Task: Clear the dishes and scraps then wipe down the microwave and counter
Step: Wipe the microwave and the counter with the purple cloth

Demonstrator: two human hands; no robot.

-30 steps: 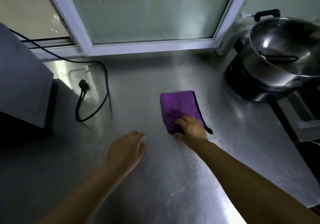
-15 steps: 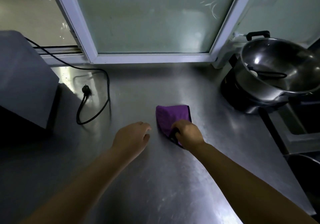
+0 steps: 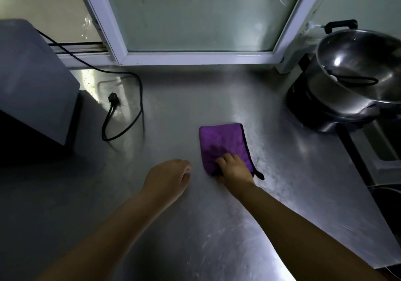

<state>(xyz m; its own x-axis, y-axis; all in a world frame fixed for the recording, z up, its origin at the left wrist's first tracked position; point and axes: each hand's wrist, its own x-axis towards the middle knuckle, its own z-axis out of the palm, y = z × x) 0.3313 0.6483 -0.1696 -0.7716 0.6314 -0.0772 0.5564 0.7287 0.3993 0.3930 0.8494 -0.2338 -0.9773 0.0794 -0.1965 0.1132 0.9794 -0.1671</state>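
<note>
A purple cloth (image 3: pixel 221 139) lies flat on the steel counter (image 3: pixel 212 233), a little right of centre. My right hand (image 3: pixel 235 170) grips the cloth's near end with bent fingers, and a dark loop of the cloth pokes out beside the wrist. My left hand (image 3: pixel 167 181) sits just left of the cloth, fingers relaxed and holding nothing, low over the counter. The grey microwave (image 3: pixel 32 85) stands at the left edge, and only its top and one side show.
A black power cord with its plug (image 3: pixel 114 98) loose lies on the counter beside the microwave. A steel pot (image 3: pixel 358 74) sits on a black burner at the right. A white-framed window (image 3: pixel 195 58) runs along the back. The counter's right edge drops to a sink area.
Half a second ago the cloth was bunched under my right hand, close in. It is now stretched out flat, pushed away from me. My left hand has hardly moved.
</note>
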